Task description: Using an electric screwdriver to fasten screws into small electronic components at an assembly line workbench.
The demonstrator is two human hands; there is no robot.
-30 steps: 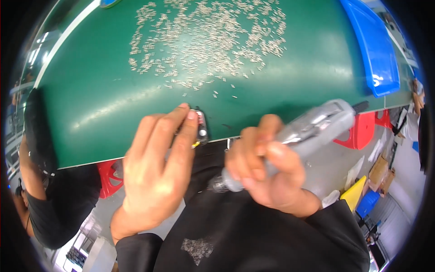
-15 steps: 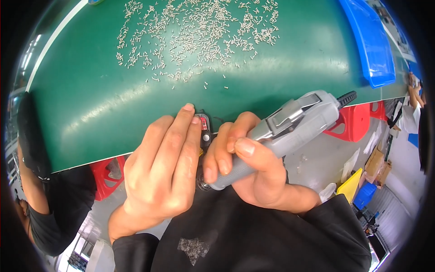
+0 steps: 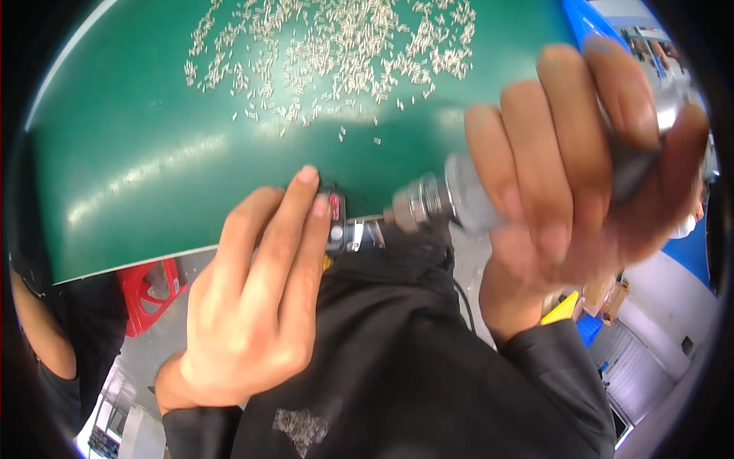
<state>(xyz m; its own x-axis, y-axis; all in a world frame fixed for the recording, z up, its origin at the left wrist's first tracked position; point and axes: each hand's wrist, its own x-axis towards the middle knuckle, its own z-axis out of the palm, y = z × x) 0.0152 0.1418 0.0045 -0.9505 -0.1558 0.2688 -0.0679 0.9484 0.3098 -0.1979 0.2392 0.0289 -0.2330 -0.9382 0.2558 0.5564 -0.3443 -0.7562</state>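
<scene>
My left hand (image 3: 260, 306) lies over a small black part (image 3: 337, 222) with a red patch and a silver round spot, pressing it at the table's near edge. Its fingers cover most of the part. My right hand (image 3: 566, 168) grips a grey electric screwdriver (image 3: 470, 195), blurred by motion, fingers wrapped round its body. The screwdriver's metal nose points left toward the part, apart from it. Between them, a shiny silver piece (image 3: 365, 236) shows beside the part; its kind I cannot make out.
Many small screws (image 3: 344, 46) are scattered over the far side of the green table (image 3: 153, 176). A blue tray (image 3: 592, 23) sits at the far right. A red stool (image 3: 145, 294) stands below the left edge, near another person's arm (image 3: 46, 336).
My right hand has lifted the screwdriver up and to the right, turning its nose away from my body to point left. My left hand still covers the black part.
</scene>
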